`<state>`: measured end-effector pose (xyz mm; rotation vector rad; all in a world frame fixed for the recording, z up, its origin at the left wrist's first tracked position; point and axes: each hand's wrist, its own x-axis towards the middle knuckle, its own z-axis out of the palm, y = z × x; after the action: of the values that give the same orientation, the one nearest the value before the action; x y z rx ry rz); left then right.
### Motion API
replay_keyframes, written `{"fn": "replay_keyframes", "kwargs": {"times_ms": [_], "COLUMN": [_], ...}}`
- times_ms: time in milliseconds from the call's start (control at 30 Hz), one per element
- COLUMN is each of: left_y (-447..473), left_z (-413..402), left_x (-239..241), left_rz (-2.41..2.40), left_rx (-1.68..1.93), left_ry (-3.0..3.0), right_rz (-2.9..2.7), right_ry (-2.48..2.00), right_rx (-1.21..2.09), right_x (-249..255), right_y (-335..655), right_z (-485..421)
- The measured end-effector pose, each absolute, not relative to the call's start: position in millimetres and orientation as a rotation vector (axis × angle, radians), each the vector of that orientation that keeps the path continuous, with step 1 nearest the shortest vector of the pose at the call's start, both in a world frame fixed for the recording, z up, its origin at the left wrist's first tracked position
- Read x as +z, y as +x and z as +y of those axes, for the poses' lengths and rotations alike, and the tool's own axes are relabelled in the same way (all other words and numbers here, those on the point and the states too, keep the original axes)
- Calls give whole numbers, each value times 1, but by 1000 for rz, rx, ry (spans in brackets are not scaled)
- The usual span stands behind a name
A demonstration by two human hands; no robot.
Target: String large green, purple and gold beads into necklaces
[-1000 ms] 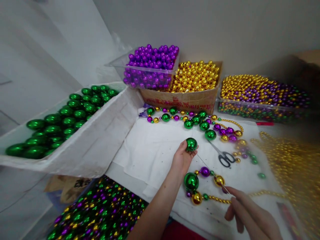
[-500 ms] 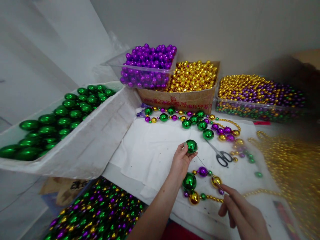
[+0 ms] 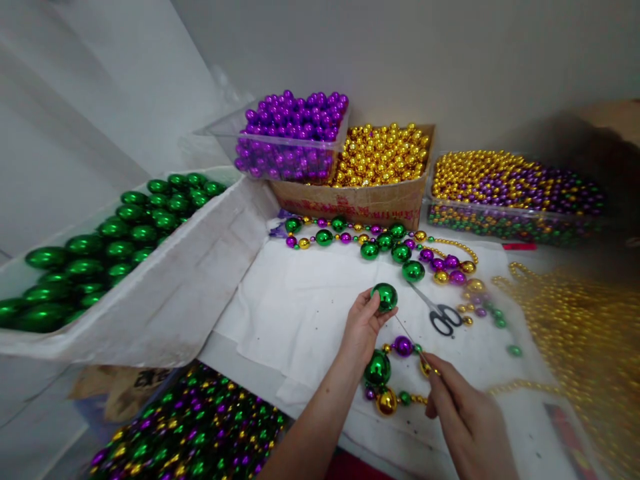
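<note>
My left hand (image 3: 364, 320) is closed around a large shiny green ball bead (image 3: 385, 297), held above the white cloth. From below this bead a thin, straight thread (image 3: 404, 329) slants down toward my right hand (image 3: 463, 410). Thumb and forefinger of that hand are pinched on the thread's lower end, at a partly hidden gold bead (image 3: 425, 367). Between and below my hands lies a loop of strung beads, with a large green bead (image 3: 377, 367), a purple bead (image 3: 403, 346) and a gold bead (image 3: 386, 401).
Black-handled scissors (image 3: 445, 319) lie beside a finished-looking bead strand (image 3: 370, 251). A white foam box (image 3: 200, 280) of green beads stands left. Behind are a purple-bead tub (image 3: 290, 152), a cardboard box (image 3: 380, 202) and a mixed-bead tub (image 3: 500, 210). Gold bead chains (image 3: 580, 333) heap at right.
My right hand has moved slightly left and up, toward the gold bead, which its fingers now partly cover. My left hand still holds the green bead. The view has shifted slightly.
</note>
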<state>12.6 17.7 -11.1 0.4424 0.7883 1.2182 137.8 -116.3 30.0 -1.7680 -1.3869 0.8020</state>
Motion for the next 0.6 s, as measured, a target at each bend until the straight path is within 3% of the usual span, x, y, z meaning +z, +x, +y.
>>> {"fn": "replay_keyframes", "kwargs": {"times_ms": [600], "left_y": [12], "left_z": [11], "left_x": [0], "left_rz": [713], "left_rx": [1163], "left_ry": [521], "right_rz": [-1216], "right_ry": [-1719], "right_rx": [850], "right_x": [0], "right_y": [134], "right_z": [-112]}}
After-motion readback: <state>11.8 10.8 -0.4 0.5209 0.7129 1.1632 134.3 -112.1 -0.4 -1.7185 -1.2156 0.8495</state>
